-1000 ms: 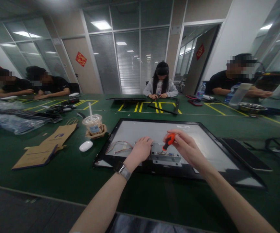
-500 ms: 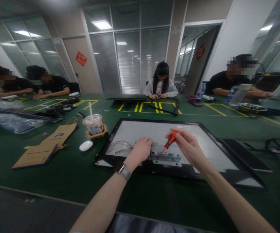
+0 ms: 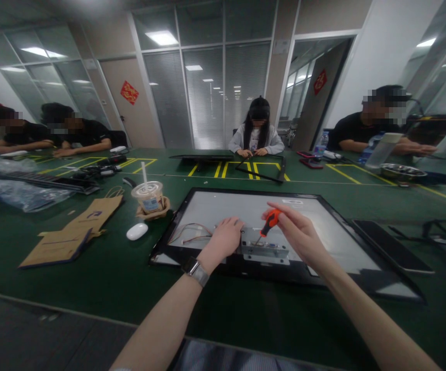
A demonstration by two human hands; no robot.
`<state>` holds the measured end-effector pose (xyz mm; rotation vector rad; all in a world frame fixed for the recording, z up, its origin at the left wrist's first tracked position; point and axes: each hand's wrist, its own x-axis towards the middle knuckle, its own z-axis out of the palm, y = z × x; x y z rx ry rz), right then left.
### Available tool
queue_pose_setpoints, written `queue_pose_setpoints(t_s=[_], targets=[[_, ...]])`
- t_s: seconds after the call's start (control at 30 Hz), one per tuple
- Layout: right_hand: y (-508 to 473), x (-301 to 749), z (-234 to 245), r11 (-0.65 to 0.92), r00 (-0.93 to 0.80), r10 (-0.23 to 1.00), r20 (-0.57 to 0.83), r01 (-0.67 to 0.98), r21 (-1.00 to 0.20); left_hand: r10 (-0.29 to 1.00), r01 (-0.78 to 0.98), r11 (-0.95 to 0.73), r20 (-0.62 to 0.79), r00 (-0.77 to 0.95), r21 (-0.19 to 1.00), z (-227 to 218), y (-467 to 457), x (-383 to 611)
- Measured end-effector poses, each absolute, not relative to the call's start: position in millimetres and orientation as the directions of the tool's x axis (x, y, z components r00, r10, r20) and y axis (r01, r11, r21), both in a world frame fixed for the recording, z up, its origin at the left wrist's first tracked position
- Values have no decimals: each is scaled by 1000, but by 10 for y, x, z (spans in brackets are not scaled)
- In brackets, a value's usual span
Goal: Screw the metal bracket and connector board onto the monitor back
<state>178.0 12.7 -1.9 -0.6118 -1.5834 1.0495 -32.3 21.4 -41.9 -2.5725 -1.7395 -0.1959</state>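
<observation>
A monitor panel [image 3: 323, 226] lies face down on the green table [image 3: 91, 273] in front of me, its grey metal back up. A small metal bracket [image 3: 266, 249] sits near its front edge, with thin wires [image 3: 190, 233] to the left. My right hand [image 3: 298, 235] is closed around an orange-handled screwdriver [image 3: 269, 222], its tip down on the bracket. My left hand [image 3: 225, 239], with a watch at the wrist, rests on the panel beside the bracket, fingers curled down against it.
Left of the panel stand a lidded drink cup with a straw [image 3: 148, 198], a white mouse [image 3: 136, 231] and brown paper bags [image 3: 76, 232]. A black slab [image 3: 391, 251] lies to the right. Several people sit around the table's far side and ends with their own panels.
The screwdriver handle has shifted slightly in my right hand, tilting a little and coming back. My left hand has stayed in place on the panel.
</observation>
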Motion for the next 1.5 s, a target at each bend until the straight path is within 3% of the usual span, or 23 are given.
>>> queue_pose_setpoints(t_s=[0.33,0.63,1.5], targets=[[148,1763,-36,488,-216,826,521,-189,-852,919,923,-382,128,374,48,-447,233,-332],[104,1742,27,376,-266,850,454,-296,-878,915,921,-388,137,380,42,-461,238,-334],[94,1757,49,423,-258,847,466,-204,-883,921,923,-380,120,371,58,-410,215,-317]])
